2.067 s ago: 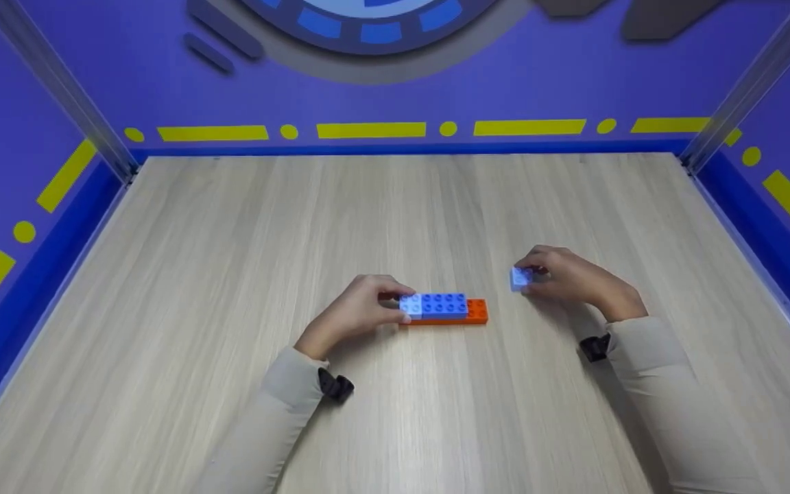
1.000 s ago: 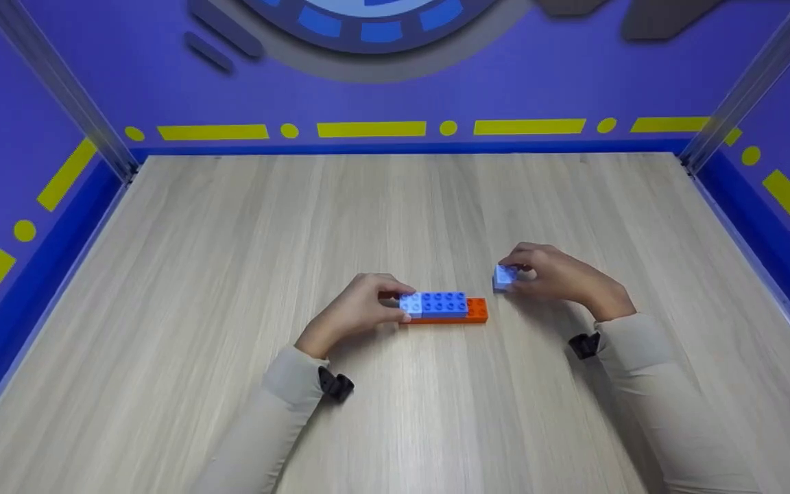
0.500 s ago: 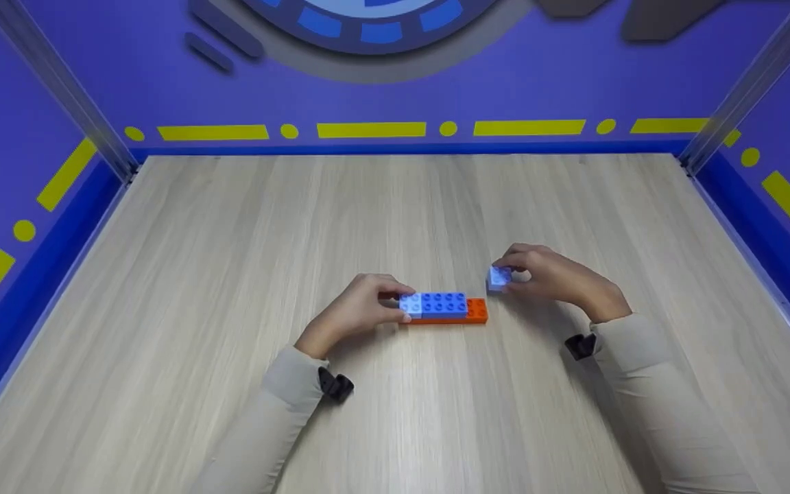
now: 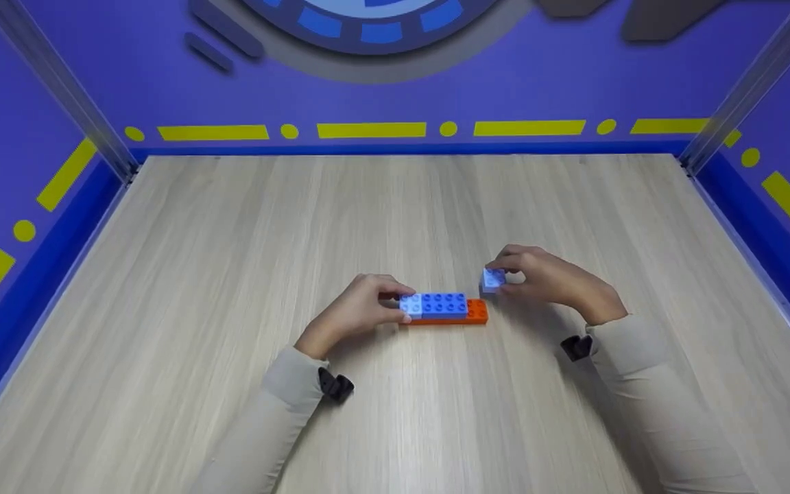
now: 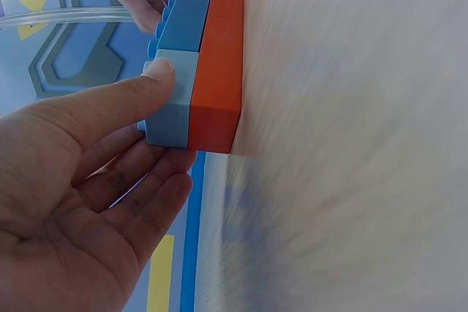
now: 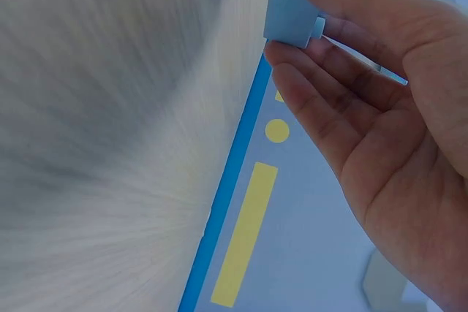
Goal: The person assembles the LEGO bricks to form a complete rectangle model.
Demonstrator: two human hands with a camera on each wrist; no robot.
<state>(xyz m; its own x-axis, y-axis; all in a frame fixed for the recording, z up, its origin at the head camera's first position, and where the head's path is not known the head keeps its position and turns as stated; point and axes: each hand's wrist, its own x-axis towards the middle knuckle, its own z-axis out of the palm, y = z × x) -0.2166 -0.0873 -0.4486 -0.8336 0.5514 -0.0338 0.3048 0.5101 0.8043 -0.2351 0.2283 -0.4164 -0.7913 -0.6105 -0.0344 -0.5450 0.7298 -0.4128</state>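
Note:
On the table lies an orange toy-brick base [image 4: 477, 311], longer than what sits on it. A darker blue brick [image 4: 444, 305] and, at its left end, a light blue brick [image 4: 411, 306] are stacked on top; the orange studs at the right end show. My left hand [image 4: 361, 310] pinches the light blue brick at that left end between thumb and fingers, also seen in the left wrist view. My right hand [image 4: 549, 278] pinches a loose light blue brick [image 6: 291, 12] by its sides, studs up, just beyond and right of the orange end, apart from it.
The wood-patterned table [image 4: 285, 219] runs to a purple back wall [image 4: 381, 103] with yellow markings. Similar side walls [image 4: 18, 171] rise at left and right, with metal corner posts [image 4: 66, 89].
My right hand has moved left with the loose light blue brick, nearer the orange end of the stack. The left hand and the stack have stayed in place.

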